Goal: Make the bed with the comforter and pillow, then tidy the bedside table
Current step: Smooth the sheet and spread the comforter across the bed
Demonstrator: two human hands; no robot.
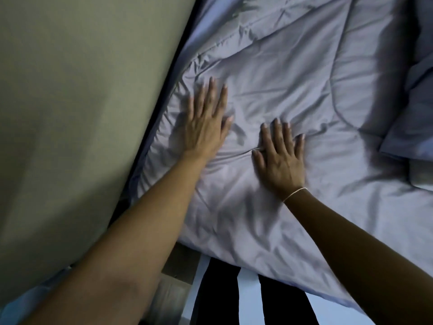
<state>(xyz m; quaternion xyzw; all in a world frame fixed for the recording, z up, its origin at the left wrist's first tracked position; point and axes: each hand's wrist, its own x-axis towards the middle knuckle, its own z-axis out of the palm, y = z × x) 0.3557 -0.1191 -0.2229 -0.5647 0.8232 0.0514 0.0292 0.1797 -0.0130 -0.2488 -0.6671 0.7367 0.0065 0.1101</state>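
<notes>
Both the left hand (206, 127) and right hand (280, 158) are pressing flat, fingers (212, 95) spread, on the soft, light, wrinkle-prone comforter (293, 73), probably best gripped along its edge.

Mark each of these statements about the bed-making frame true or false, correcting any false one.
1. Both hands lie flat, palms down, on the comforter. True: left hand, right hand.
2. The right hand grips a bunched corner of the fabric. False: its fingers are spread flat.
3. A thin bracelet sits on the right wrist. True.
4. The left hand is the one farther from the wall. False: it is nearer the wall.
5. The comforter is smooth around the hands. False: it is wrinkled.
</notes>
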